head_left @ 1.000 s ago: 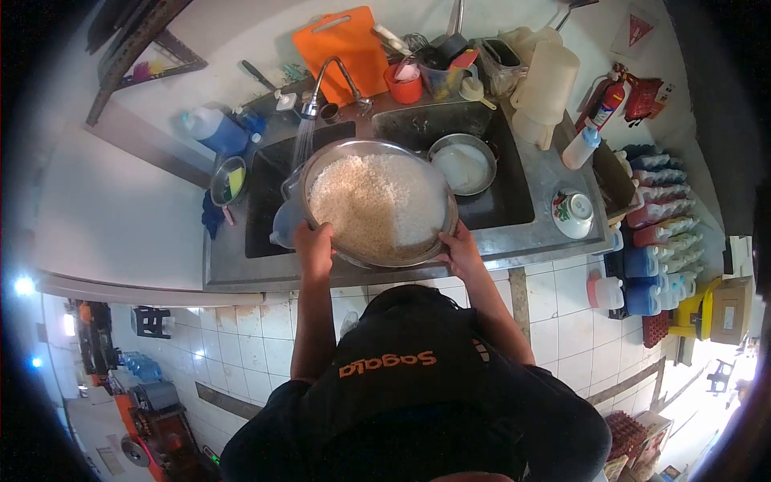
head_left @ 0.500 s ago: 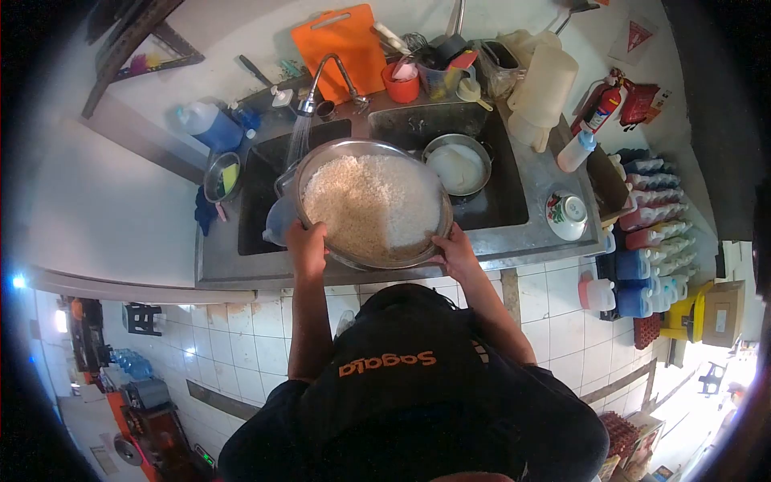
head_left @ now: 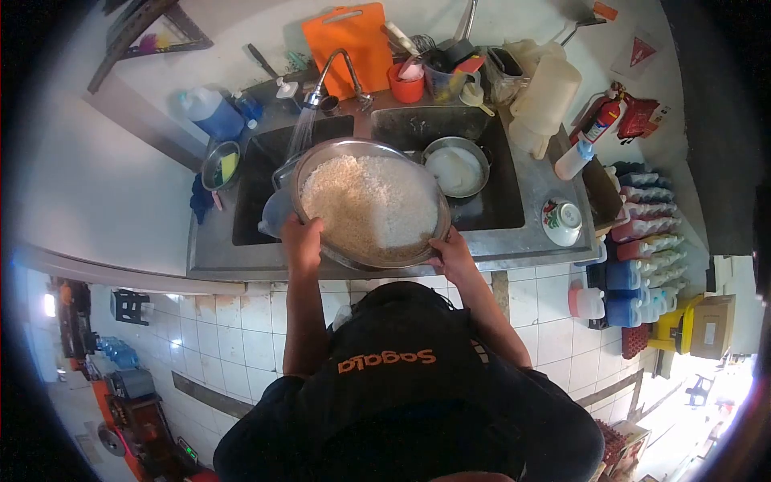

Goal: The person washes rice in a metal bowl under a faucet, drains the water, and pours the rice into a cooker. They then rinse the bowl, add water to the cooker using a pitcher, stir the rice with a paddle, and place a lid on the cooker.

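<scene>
- Gripping round silver metal bowl of off-white grains: left hand clamped on near-left rim, right hand clamped on near-right.
- Bowl over grey metal double-basin sink, near running chrome faucet.

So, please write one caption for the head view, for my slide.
Left hand and right hand hold a bowl of pale grains at a sink, near a running tap.
</scene>
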Demonstrator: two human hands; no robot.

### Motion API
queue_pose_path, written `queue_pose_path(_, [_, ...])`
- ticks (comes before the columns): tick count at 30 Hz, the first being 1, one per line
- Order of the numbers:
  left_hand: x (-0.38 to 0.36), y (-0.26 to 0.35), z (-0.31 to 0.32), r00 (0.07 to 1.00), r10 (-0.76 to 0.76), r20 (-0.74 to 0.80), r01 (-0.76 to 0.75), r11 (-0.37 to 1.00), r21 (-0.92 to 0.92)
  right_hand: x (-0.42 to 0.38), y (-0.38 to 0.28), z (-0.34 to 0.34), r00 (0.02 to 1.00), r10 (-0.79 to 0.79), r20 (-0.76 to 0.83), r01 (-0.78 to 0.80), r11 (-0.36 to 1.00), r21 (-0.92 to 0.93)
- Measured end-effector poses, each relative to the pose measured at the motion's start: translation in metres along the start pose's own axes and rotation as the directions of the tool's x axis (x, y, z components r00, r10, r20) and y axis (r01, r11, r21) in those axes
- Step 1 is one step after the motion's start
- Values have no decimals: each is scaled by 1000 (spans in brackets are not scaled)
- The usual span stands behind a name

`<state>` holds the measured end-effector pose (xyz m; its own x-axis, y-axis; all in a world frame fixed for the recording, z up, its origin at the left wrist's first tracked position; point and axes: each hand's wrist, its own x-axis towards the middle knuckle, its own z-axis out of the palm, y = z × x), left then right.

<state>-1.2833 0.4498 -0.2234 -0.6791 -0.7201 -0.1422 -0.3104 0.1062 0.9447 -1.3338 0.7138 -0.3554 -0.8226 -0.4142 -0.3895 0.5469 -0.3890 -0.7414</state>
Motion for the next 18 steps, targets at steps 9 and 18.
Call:
queue_pose_path(9, [11, -21, -5, 998, 61, -15, -60, 997, 56, -7, -5, 5, 998, 38, -56, -41, 998, -50])
queue_pose_path(18, [20, -28, -5, 996, 93, -12, -93, 995, 30, -14, -7, 13, 998, 24, -61, -25, 1000, -15])
